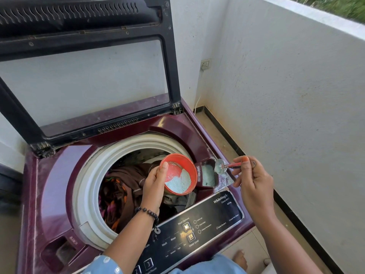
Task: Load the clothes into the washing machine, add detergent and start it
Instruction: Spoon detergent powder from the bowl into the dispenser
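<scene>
From the camera on my head I look down into the maroon top-loading washing machine (45,194), its dark-framed glass lid (85,80) standing open and leaning back against the white wall (276,95). Inside the white-rimmed drum (87,186) lies the heap of dark brown and patterned clothes (122,190), with streaks of orange and pink showing among the folds.

My left hand (153,186) grips the small round red plastic bowl (178,174) from the side, thumb hooked over its near rim and fingers curled beneath it. The bowl is tilted towards me and hangs over the right part of the drum opening, just beside the detergent compartment. A patch of pale blue detergent powder (180,184) sits in the low part of the bowl. A string of dark beads (148,211) circles my left wrist.

My right hand (250,180) pinches the red-handled metal spoon (221,166) by the end of its handle, between thumb and curled fingers. The spoon's round bowl hovers over the open detergent compartment (207,175) at the right rim of the machine, where more pale blue powder lies already. Whether the spoon touches the compartment's edge I cannot tell.

Nearer to me runs the black control panel (197,230), with white lettering and two small lit buttons. At the bottom edge are my light blue sleeves (104,264). To the right is the beige tiled floor (217,135), and a white wall socket (205,64) sits in the corner.
</scene>
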Motion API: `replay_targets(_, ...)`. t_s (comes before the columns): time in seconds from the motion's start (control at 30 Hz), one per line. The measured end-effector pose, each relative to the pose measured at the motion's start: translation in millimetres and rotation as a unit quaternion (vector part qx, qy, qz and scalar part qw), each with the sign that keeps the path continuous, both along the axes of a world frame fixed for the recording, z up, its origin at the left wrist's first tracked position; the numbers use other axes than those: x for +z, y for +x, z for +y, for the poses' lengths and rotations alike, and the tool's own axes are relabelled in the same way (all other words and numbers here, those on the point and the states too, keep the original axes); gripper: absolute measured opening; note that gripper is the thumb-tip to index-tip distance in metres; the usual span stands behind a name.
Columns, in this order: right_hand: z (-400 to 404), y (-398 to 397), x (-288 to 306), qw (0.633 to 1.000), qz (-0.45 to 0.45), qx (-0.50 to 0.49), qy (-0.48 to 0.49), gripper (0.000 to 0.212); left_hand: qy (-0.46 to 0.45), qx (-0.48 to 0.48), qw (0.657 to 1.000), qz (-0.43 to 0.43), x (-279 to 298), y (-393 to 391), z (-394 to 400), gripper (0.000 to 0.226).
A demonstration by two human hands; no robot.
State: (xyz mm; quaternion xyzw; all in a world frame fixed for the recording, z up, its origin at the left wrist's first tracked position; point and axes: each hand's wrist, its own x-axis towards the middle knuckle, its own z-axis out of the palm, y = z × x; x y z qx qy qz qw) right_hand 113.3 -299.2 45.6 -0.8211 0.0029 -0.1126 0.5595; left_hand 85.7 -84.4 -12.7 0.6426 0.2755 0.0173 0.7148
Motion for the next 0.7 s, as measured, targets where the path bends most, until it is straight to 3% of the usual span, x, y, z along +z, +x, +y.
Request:
replay_targets(0.43, 1.6, -1.2, 4.7, 1.000, -0.012, 0.008, -0.018, 0.020, 0.006, -0.004, 1.000, 0.000, 3.4, -0.2, -1.2, 0.054)
replay_targets(0.7, 2.2, -1.6, 4.6, 1.000, -0.013, 0.010, -0.023, 0.020, 0.018, -0.003, 1.000, 0.010, 4.8, -0.9, -1.6, 0.028)
